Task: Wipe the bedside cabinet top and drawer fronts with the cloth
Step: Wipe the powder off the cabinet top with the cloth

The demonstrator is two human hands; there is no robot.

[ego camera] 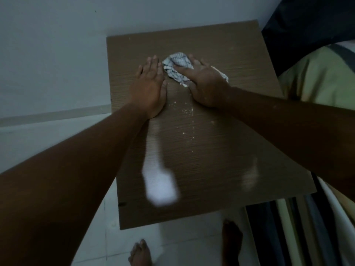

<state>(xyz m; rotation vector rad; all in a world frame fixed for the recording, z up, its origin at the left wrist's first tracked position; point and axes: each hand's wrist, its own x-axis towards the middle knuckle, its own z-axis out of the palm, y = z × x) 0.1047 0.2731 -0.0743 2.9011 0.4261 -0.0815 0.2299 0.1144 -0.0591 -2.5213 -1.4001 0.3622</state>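
Cloth [177, 63] partly under right hand [205, 87]

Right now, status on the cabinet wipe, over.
Both flat: left hand on cabinet top, right hand pressing cloth. Loose white crumbs near side of cloth. Nothing blocking.

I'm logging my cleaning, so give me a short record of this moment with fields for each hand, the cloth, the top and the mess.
left hand: flat on the cabinet top, beside the cloth, holding nothing
right hand: fingers straight, pressing down on the cloth
cloth: white, checked, bunched, on the far half of the top
specks: pale crumbs scattered between the hands and nearer the viewer
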